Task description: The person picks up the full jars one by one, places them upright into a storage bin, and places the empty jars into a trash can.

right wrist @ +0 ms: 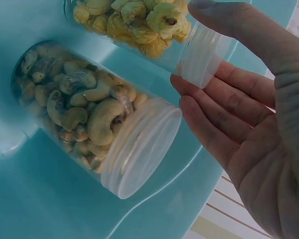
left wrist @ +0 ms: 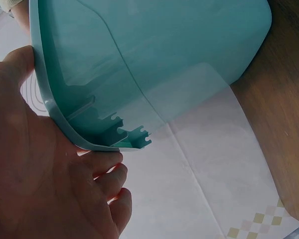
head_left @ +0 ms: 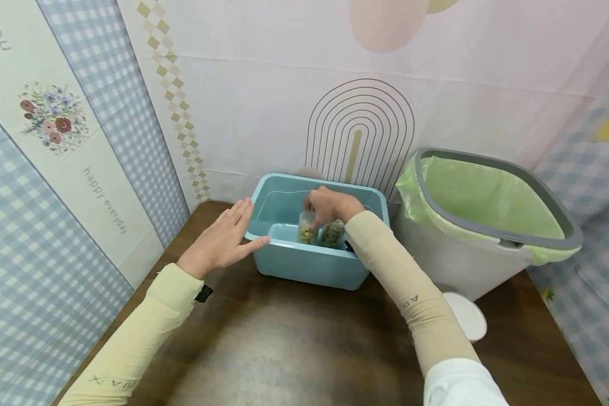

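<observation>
Inside the blue bin (head_left: 304,265) our right hand (head_left: 330,206) pinches the upright popcorn jar (right wrist: 154,25) by its cap (cashew jar (right wrist: 89,119) just beside); our left hand (head_left: 223,239), fingers flat, steadies the bin's left rim.

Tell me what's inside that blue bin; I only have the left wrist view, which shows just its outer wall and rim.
Observer: Two clear jars stand inside the blue bin: a cashew jar and a popcorn jar.
Operator: Is the right hand touching either?
Observer: The right hand pinches the popcorn jar at its white cap.
Operator: Anything beside the bin?
Observer: A grey-rimmed waste bin with a green liner stands at its right.
</observation>
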Tool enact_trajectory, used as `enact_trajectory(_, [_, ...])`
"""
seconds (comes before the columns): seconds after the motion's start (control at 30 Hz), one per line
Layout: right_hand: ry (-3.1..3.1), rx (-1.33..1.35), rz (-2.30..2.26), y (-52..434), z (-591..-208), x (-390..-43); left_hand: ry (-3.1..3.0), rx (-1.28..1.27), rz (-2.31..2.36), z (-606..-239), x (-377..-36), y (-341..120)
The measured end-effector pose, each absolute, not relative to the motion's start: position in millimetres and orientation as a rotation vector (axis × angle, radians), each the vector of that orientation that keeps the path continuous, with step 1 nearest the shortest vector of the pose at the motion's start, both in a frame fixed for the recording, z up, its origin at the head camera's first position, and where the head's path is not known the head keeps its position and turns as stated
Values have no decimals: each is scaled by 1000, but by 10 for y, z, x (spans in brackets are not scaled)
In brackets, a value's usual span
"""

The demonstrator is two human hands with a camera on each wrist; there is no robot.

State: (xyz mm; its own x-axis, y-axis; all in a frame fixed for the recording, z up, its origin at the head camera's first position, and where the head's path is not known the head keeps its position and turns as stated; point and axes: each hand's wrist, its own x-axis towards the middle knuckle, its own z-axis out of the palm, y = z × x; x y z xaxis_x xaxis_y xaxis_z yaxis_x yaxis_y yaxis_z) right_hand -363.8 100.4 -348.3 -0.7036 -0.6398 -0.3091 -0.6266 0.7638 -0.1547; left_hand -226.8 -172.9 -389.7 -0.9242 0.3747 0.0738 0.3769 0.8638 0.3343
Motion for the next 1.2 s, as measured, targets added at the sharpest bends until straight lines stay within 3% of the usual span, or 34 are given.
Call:
enact_trajectory(0.67, [2601,-958,-27,988,-3485,-3626,-3025,-617,-548,-3901,-2269,-1742])
enact_trajectory(1.2, [2621,-1003,-13,1105,-3059,-3589,-3033,-602,-548,-3888,-2289,-1689])
